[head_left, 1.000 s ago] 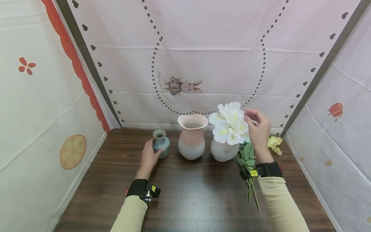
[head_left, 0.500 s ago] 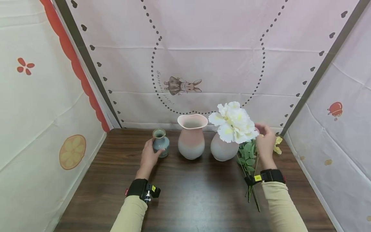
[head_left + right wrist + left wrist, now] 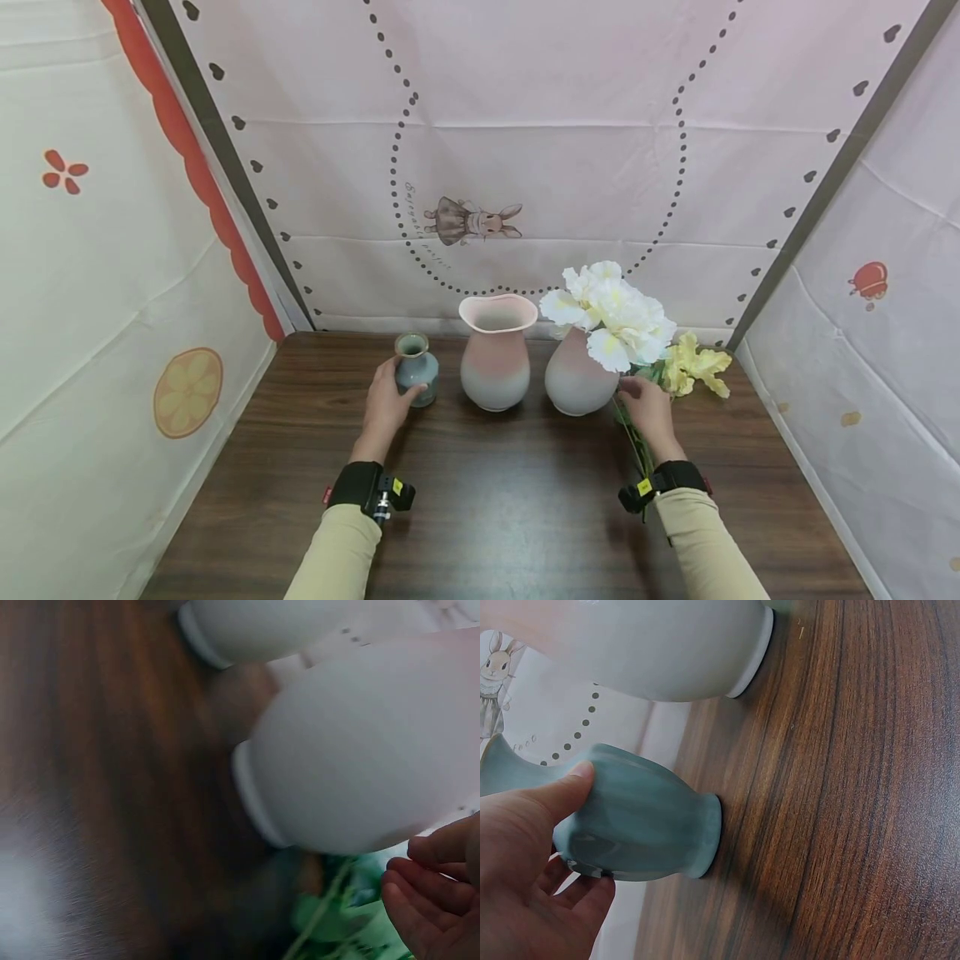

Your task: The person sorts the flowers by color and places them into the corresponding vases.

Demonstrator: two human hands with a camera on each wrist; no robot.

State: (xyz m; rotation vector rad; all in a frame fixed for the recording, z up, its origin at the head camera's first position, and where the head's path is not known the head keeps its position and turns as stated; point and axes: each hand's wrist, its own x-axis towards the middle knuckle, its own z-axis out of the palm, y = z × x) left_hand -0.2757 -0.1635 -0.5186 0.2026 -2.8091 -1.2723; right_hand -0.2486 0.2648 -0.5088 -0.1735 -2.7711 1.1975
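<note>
My left hand (image 3: 387, 403) grips a small teal vase (image 3: 415, 378) that stands on the dark wooden table (image 3: 495, 492). In the left wrist view the thumb (image 3: 551, 796) lies on the teal vase (image 3: 641, 817) and the other fingers curl beneath it. A pink-and-white vase (image 3: 579, 382) holds white flowers (image 3: 611, 315). My right hand (image 3: 647, 408) hovers low just right of that vase, over green stems and leaves (image 3: 636, 437) lying on the table. In the right wrist view its fingers (image 3: 431, 889) are loosely curled beside the vase (image 3: 360, 750), with nothing visibly between them.
A larger pink vase (image 3: 497, 354) with a wavy rim stands between the other two. A yellow flower (image 3: 693, 365) lies behind my right hand. Printed cloth walls enclose the table at the left, back and right.
My right hand left the white blooms and came down to the table beside the vase, over the stems. The white flowers lean a little more to the right. The left hand stayed put.
</note>
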